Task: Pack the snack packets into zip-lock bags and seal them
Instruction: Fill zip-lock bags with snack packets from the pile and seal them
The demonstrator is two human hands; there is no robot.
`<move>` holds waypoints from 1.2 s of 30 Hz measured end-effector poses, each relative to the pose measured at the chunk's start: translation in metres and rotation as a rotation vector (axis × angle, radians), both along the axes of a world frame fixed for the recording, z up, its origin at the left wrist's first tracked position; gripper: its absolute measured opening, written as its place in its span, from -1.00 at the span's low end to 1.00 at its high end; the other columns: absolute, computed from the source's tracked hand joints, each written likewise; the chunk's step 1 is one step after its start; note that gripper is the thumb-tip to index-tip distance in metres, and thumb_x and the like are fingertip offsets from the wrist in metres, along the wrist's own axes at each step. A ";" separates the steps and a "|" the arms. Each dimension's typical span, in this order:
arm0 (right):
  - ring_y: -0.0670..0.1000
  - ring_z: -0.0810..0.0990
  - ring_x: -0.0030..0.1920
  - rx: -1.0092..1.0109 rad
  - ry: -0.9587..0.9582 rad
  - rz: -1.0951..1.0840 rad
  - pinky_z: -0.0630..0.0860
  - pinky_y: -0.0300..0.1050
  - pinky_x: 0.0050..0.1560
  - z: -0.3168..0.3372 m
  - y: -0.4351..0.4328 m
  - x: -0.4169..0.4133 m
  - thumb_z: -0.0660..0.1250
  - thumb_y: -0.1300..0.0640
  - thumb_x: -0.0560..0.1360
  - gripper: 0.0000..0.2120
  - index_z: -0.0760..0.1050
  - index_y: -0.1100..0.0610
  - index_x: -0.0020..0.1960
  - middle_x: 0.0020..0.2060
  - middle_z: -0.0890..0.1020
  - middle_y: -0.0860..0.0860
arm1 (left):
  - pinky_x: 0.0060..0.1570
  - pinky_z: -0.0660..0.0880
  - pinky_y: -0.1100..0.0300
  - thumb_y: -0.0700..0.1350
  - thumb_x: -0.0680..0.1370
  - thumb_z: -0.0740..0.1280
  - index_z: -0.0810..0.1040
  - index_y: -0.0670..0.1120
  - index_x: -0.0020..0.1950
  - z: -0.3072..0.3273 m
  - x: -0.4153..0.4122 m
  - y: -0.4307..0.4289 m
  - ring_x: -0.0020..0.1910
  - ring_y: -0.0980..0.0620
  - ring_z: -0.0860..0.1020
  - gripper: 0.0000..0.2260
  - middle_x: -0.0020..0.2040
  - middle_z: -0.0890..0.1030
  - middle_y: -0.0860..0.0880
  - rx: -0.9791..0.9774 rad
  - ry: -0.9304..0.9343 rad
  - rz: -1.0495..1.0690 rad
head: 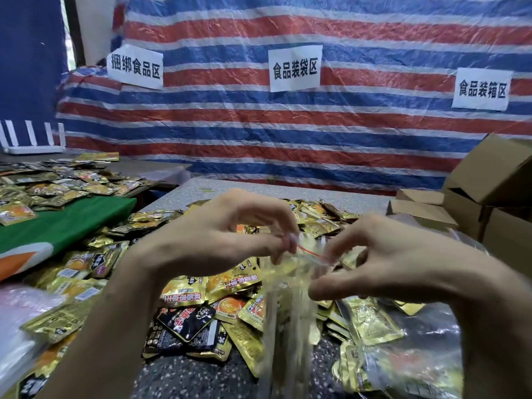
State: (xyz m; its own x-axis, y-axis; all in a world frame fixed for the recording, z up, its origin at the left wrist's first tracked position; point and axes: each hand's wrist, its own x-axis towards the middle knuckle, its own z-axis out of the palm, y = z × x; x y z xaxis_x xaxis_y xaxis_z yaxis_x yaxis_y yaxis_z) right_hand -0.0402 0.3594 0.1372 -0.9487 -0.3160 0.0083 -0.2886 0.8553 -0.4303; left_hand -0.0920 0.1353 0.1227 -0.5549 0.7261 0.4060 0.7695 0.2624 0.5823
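I held a clear zip-lock bag (288,298) above the table (187,375), my left hand (218,240) and right hand (383,263) each pinching its red-striped mouth. Most of the job looked undone: loose snack packets (184,286) were heaped left and near, and only what seemed a filled bag (408,370) lay near right. The hanging bag was blurred, so I couldn't tell its contents or whether it was sealed.
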 end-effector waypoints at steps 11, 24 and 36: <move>-0.31 0.61 -0.12 0.015 0.069 -0.055 0.54 -0.17 0.03 0.005 0.014 0.000 0.55 -0.06 0.36 -0.92 0.68 -0.11 -0.25 -0.21 0.68 -0.28 | 0.01 0.50 0.08 0.26 0.48 0.37 0.65 0.09 -0.28 0.003 -0.005 -0.025 0.00 0.08 0.59 -0.70 -0.10 0.62 0.10 -0.089 0.070 0.159; -0.20 0.62 -0.21 0.025 0.104 -0.036 0.53 -0.23 -0.20 0.011 0.015 0.011 0.48 -0.19 0.31 -0.87 0.65 -0.16 -0.23 -0.26 0.68 -0.21 | -0.11 0.60 0.09 0.15 0.32 0.41 0.72 0.06 -0.16 0.013 0.007 -0.034 -0.15 0.10 0.67 -0.77 -0.21 0.71 0.10 -0.012 0.121 0.193; -0.09 0.66 -0.09 -0.149 0.225 -0.012 0.64 0.04 -0.02 0.014 0.014 0.017 0.48 0.32 0.43 -0.69 0.72 -0.10 -0.26 -0.13 0.69 -0.15 | -0.09 0.63 0.19 0.02 0.27 0.50 0.72 0.04 -0.10 0.009 -0.003 -0.046 -0.22 0.10 0.68 -0.77 -0.21 0.71 0.06 0.041 0.007 0.300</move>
State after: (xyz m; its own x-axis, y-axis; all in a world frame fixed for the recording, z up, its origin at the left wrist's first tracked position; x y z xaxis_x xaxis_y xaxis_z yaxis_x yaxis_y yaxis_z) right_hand -0.0236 0.3737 0.1512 -0.9213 -0.2846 0.2650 -0.3818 0.7908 -0.4783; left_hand -0.0950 0.0898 0.1317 -0.7393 0.5129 0.4364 0.6651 0.4547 0.5923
